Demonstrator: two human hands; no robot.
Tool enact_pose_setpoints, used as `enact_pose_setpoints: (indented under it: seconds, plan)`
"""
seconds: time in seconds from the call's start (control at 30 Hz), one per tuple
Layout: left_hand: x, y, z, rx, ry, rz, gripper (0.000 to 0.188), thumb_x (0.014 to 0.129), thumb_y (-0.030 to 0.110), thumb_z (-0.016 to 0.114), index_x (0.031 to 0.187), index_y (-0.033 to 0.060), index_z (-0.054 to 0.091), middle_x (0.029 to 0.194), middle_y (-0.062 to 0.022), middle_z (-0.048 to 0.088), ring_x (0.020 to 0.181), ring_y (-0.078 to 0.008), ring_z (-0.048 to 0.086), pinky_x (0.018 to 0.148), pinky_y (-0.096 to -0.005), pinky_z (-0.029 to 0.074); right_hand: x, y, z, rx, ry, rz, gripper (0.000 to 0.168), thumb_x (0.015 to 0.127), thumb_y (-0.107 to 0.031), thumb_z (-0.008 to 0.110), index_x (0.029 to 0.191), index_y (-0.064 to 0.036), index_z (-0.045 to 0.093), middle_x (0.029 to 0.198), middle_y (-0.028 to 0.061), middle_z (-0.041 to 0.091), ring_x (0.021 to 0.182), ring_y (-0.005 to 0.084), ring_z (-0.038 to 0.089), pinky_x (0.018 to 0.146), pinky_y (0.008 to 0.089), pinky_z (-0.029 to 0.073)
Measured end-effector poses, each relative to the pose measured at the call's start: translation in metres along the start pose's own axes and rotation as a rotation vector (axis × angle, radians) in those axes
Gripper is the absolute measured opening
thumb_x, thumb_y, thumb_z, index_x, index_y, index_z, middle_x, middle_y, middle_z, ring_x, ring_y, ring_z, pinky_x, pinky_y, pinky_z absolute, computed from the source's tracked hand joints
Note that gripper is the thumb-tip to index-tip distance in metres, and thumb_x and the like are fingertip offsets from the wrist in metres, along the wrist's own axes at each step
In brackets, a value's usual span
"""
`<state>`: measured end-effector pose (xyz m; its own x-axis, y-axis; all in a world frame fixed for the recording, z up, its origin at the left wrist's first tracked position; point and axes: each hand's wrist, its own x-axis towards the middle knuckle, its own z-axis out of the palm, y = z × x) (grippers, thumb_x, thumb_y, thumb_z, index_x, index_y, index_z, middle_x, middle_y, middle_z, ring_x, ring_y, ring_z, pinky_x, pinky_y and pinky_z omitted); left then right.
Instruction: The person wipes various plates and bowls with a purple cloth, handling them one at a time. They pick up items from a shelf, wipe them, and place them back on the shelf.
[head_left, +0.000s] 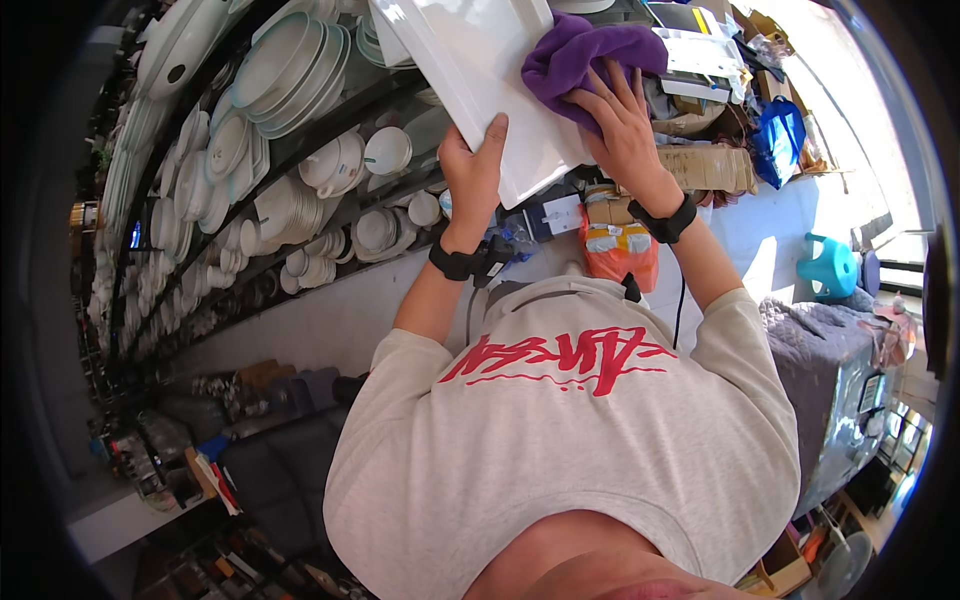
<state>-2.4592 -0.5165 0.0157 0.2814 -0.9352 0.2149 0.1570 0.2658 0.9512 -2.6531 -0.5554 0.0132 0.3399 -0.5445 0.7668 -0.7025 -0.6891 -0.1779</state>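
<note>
A large white rectangular ceramic plate (487, 67) is held tilted in front of me, its far end cut off by the picture's top edge. My left hand (474, 169) grips the long rim near the lower corner, with the thumb on the upper face. On the plate's right part lies a bunched purple cloth (585, 64). My right hand (619, 124) presses on that cloth with its fingers spread over it; part of the palm is hidden from view. Both wrists wear black straps.
Shelves at the left hold stacked white plates (277, 67), bowls (388, 150) and tureens. An orange bag with a parcel (619, 251) stands on the floor ahead. Boxes (705, 169) and a blue bag (780, 142) are at the right, with a turquoise stool (827, 264) nearby.
</note>
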Motion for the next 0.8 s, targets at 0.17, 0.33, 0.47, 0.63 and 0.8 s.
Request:
enact_pose_setpoints:
  seconds: [0.17,0.33,0.47,0.63,0.8]
  plan:
    - [0.002,0.001,-0.001,0.097,-0.058,0.017,0.024,0.084,0.010,0.067,0.103,-0.0042,0.061,0.088,-0.0068,0.066,0.077,-0.0094,0.059,0.069,-0.0261,0.048,-0.010,-0.033,-0.001,0.200,-0.251,-0.128,0.044,0.073,-0.006,0.065,0.115,-0.019,0.057,0.139,0.0043,0.047,0.130,0.0276,0.041,0.104,0.0584,0.028]
    - [-0.013,0.008,-0.010,0.361,-0.181,-0.074,0.028,0.079,0.005,0.067,0.104,-0.0046,0.060,0.091,-0.0106,0.069,0.078,-0.0117,0.062,0.072,-0.0277,0.050,0.029,-0.002,0.002,0.074,-0.124,-0.115,0.049,0.077,-0.005,0.062,0.122,-0.022,0.054,0.139,0.0018,0.048,0.123,0.0253,0.048,0.097,0.0422,0.039]
    - [-0.030,0.008,-0.011,0.387,-0.257,-0.054,0.026,0.081,0.003,0.065,0.105,-0.0039,0.060,0.090,-0.0091,0.069,0.078,-0.0111,0.062,0.072,-0.0275,0.050,0.070,0.004,-0.008,-0.061,0.011,-0.091,0.053,0.077,-0.003,0.059,0.126,-0.022,0.049,0.139,0.0045,0.048,0.127,0.0217,0.045,0.096,0.0530,0.036]
    - [-0.015,0.001,-0.037,0.453,-0.185,0.230,0.022,0.082,0.004,0.064,0.103,-0.0035,0.061,0.093,-0.0110,0.070,0.084,-0.0132,0.064,0.073,-0.0288,0.050,-0.004,-0.055,-0.011,0.328,-0.337,-0.384,0.040,0.080,-0.013,0.063,0.119,-0.018,0.055,0.141,0.0047,0.044,0.129,0.0264,0.043,0.108,0.0481,0.032]
    - [-0.019,0.021,-0.044,0.548,-0.229,0.063,0.026,0.082,0.007,0.067,0.105,-0.0054,0.061,0.087,-0.0127,0.070,0.078,-0.0150,0.066,0.069,-0.0294,0.051,0.072,-0.011,-0.009,0.098,-0.134,-0.295,0.051,0.077,-0.008,0.064,0.124,-0.022,0.053,0.137,0.0033,0.048,0.124,0.0273,0.047,0.101,0.0457,0.038]
